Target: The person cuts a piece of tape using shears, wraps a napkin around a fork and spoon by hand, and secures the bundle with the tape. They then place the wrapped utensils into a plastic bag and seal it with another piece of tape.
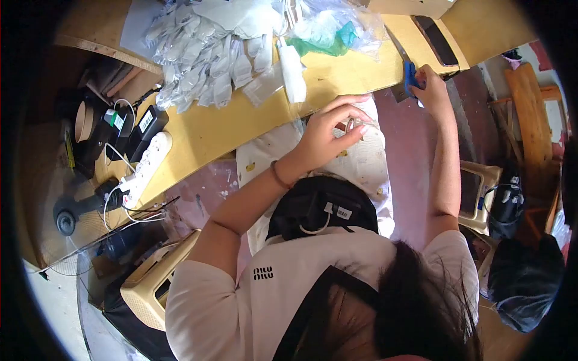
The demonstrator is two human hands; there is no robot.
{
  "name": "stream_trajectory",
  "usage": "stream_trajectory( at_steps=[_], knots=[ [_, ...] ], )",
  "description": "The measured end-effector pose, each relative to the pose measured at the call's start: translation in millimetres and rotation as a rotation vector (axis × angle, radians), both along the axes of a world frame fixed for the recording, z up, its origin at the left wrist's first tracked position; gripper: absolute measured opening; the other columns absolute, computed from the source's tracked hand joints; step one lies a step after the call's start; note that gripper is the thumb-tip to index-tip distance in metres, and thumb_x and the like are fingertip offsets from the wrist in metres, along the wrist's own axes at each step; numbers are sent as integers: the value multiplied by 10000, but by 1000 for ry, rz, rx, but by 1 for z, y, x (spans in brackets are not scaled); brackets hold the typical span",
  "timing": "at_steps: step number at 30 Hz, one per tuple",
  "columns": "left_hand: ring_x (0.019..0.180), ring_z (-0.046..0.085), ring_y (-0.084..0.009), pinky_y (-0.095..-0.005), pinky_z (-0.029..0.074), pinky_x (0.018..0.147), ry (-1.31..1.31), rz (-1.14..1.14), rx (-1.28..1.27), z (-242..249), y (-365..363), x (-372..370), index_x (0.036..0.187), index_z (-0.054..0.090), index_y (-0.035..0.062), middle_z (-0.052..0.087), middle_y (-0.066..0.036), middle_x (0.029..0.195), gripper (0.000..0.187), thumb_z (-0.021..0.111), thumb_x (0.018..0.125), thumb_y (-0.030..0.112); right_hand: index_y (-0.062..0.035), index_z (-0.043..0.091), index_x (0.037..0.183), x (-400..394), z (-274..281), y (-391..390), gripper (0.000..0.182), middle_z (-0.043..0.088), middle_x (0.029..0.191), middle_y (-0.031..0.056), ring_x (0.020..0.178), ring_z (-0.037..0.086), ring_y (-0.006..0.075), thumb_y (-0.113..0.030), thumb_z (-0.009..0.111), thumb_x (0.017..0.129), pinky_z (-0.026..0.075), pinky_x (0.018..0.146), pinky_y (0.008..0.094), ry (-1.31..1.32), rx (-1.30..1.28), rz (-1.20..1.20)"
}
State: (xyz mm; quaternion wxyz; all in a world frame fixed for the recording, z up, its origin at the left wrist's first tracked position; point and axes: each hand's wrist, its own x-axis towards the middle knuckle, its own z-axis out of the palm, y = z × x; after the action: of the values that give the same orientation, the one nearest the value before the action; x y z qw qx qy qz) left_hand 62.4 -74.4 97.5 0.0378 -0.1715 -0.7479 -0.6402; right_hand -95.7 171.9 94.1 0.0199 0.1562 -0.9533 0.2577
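Observation:
Near the table's front right edge, my right hand [431,90] is closed on the blue handles of a pair of scissors [410,78], whose blades point away over the tabletop. My left hand [337,129] is above my lap, just off the table edge, with bent fingers and a small shiny thing between them that I cannot make out. A big pile of clear plastic packets with white contents [205,54] covers the middle left of the table [241,123]. One white packaged piece [291,71] lies at the pile's right side.
Clear and green plastic bags [328,39] lie at the back. A phone [436,41] rests at the right end. On the left are a white power strip [146,168] with cables, black boxes [144,126] and a fan [66,219]. Plastic stools [478,195] stand at both sides.

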Motion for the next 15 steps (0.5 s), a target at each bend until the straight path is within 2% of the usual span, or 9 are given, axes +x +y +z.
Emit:
stream_trajectory(
  at_steps=[2,5,6,9,11,12,15],
  knots=[
    [1019,570,-137,-241,494,734,9,5,-7,4,-2,1,981,626,43,500,-109,1287,147,591,838,52,35,598,901,-1,-2,-10,210,616,890,183,840,612,319,-79,694,754,479,761,372,4,-43,8],
    [1033,563,-146,-254,482,762,-14,-4,3,2,-4,1,989,633,55,493,-104,1299,156,592,838,62,34,612,921,7,-4,-22,192,614,916,190,828,613,318,-81,666,778,481,744,373,159,-86,65],
    [974,577,-145,-251,487,725,21,19,9,1,-3,0,976,637,53,507,-106,1284,154,609,825,67,22,626,951,15,4,-29,185,621,908,165,816,612,267,-95,640,809,471,752,330,443,95,128],
    [840,604,-141,-246,495,651,111,79,9,-4,-2,-1,945,644,50,535,-113,1254,150,646,797,75,13,632,972,55,27,-56,188,630,901,103,846,598,179,-136,613,858,443,793,280,-64,-409,107],
    [808,603,-140,-246,492,646,152,96,-15,-6,0,-3,935,645,49,531,-115,1253,142,651,795,71,0,641,985,64,15,-58,219,635,923,42,882,571,117,-194,594,895,421,825,246,-503,-727,304],
    [805,603,-139,-246,492,647,146,95,-13,-7,1,-4,930,646,49,528,-113,1254,137,652,795,71,-3,643,996,76,24,-65,251,641,957,18,901,571,96,-230,596,901,427,831,239,-602,-764,303],
    [799,604,-136,-247,490,647,119,105,0,-11,5,-3,914,647,49,514,-109,1263,121,656,795,72,9,641,1002,84,18,-72,211,647,952,41,883,577,88,-158,628,875,445,807,232,-674,-842,265]
  ],
)
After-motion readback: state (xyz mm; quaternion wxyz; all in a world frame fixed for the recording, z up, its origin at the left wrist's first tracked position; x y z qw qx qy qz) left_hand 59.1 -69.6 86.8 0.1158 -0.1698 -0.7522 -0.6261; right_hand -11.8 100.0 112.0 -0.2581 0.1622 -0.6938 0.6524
